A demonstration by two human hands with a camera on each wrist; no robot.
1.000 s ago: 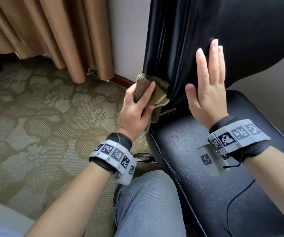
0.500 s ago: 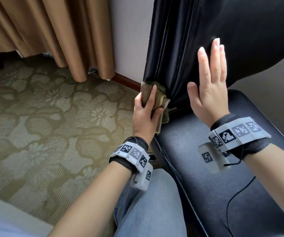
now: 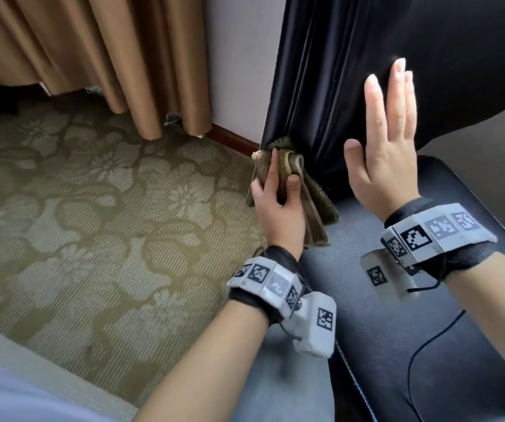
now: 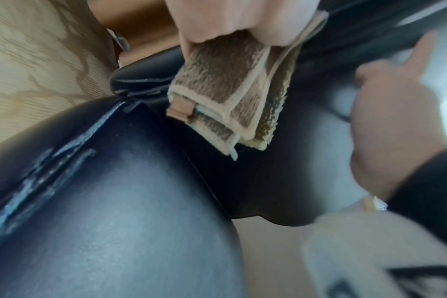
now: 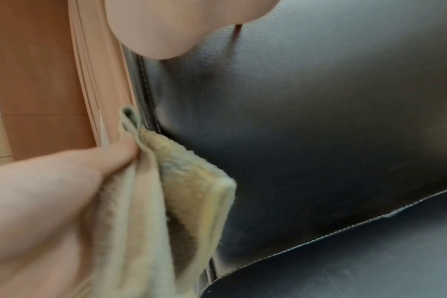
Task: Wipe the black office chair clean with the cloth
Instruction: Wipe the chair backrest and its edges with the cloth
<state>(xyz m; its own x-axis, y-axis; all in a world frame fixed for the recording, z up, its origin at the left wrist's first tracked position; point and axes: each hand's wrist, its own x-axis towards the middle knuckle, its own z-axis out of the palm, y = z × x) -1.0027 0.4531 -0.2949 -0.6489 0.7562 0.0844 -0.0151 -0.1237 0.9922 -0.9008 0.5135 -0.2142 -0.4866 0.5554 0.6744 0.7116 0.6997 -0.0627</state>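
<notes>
The black office chair (image 3: 427,315) fills the right side of the head view, its backrest (image 3: 351,56) rising over the seat. My left hand (image 3: 278,193) grips a folded brown-green cloth (image 3: 315,193) and holds it against the backrest's lower left edge, just above the seat. In the left wrist view the cloth (image 4: 230,90) hangs folded from the left hand (image 4: 240,20) over the seat (image 4: 115,221). My right hand (image 3: 382,141) lies flat on the backrest front with straight fingers. The right wrist view shows the cloth (image 5: 186,181) beside the backrest (image 5: 319,121).
Patterned green carpet (image 3: 92,223) covers the floor to the left. Tan curtains (image 3: 92,56) hang at the back, beside a pale wall with a wooden skirting board (image 3: 233,138). My knee in blue jeans (image 3: 284,391) is close to the seat's front left edge.
My left hand has moved the cloth down the backrest's left edge toward the seat. The right hand has stayed flat on the backrest.
</notes>
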